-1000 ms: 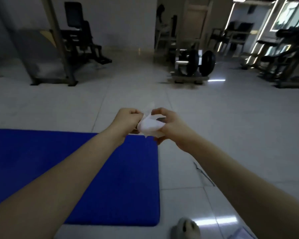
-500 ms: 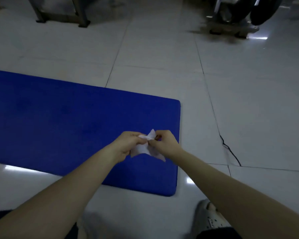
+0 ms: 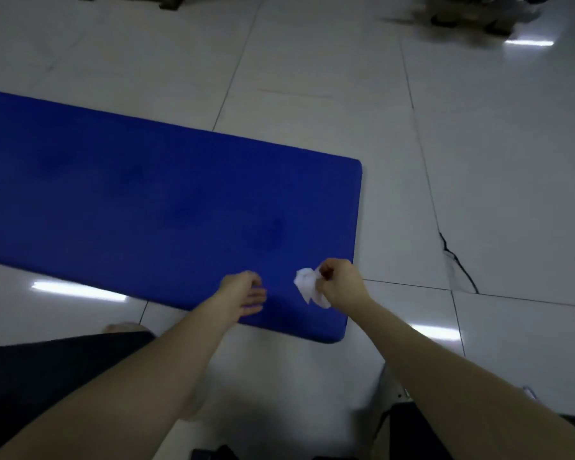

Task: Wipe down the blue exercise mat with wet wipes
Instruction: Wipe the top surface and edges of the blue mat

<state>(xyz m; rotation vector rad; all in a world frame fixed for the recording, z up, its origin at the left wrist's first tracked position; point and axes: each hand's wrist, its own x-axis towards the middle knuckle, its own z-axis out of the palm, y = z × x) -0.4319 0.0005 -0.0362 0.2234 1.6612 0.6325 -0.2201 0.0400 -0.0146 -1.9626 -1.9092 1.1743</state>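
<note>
The blue exercise mat (image 3: 153, 207) lies flat on the tiled floor, running from the left edge to its right end in the middle of the view. My right hand (image 3: 341, 287) hovers over the mat's near right corner and pinches a crumpled white wet wipe (image 3: 307, 285), which hangs to the left of its fingers. My left hand (image 3: 246, 295) is a short way to the left, over the mat's near edge, with its fingers loosely curled and nothing in them. The two hands are apart.
Glossy white floor tiles (image 3: 478, 144) surround the mat, with a dark crack (image 3: 457, 260) to the right. Bases of gym equipment (image 3: 472, 18) show at the top right. My dark-clothed legs (image 3: 47, 376) fill the bottom left.
My view has tipped down onto the mat. Both hands held the wipe together before; now the left hand has let go and moved left, and the right hand alone holds it.
</note>
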